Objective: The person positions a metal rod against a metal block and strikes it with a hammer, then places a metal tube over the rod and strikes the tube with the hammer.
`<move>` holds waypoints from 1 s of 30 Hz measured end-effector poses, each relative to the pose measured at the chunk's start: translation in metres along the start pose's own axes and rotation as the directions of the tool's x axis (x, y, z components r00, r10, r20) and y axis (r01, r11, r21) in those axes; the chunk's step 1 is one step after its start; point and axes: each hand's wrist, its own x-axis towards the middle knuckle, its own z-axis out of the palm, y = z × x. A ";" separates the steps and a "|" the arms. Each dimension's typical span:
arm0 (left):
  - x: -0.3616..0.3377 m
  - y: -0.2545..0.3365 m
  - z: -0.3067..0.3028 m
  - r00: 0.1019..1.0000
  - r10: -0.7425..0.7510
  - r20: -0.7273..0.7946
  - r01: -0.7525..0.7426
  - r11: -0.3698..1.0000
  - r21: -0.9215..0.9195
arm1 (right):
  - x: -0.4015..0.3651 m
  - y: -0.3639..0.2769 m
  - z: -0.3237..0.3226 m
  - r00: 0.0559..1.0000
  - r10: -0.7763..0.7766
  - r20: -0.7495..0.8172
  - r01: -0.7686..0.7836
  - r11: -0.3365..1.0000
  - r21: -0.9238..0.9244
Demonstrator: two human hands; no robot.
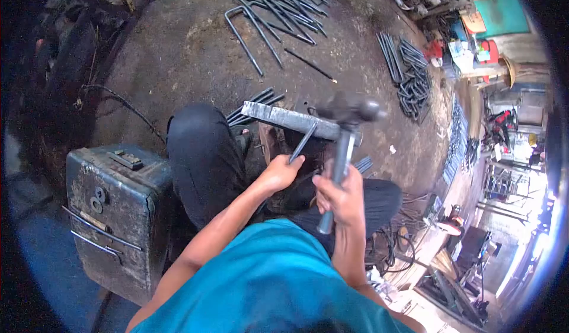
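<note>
My left hand is closed around a short metal rod, whose far end rests on or just over a long steel bar in front of my knees. In my right hand is a hammer, gripped by its handle. The hammer head is raised above the right part of the steel bar and blurred by motion. Several straight rods lie on the ground just behind the bar's left end.
Bent metal rods are heaped on the ground ahead, with a loose dark rod nearer. More bent pieces lie to the right. A worn metal box stands by my left knee. A cable runs along the left.
</note>
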 end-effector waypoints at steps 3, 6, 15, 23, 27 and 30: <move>-0.010 0.026 -0.009 0.988 -0.144 0.060 0.138 0.986 0.095 | -0.029 -0.036 0.008 0.986 -0.148 -0.083 0.142 0.988 -0.068; -0.012 0.032 -0.009 0.988 -0.152 0.040 0.149 0.986 0.076 | -0.031 -0.036 0.005 0.931 -0.356 -0.087 0.333 0.921 -0.201; 0.001 0.015 -0.010 0.998 -0.065 0.007 0.064 0.996 0.068 | 0.010 0.036 -0.008 0.980 0.030 -0.196 -0.074 0.972 -0.224; -0.012 0.031 -0.014 0.981 -0.193 0.011 0.190 0.974 0.121 | -0.030 -0.045 0.002 0.874 -0.471 -0.118 0.480 0.875 0.064; -0.009 0.016 -0.007 0.994 -0.103 -0.037 0.107 0.984 0.139 | -0.014 -0.019 -0.003 0.876 -0.483 0.007 0.482 0.874 -0.064; -0.007 0.019 -0.008 0.993 -0.115 -0.032 0.119 0.955 0.271 | 0.011 0.041 -0.011 0.990 0.006 -0.141 -0.033 0.981 -0.189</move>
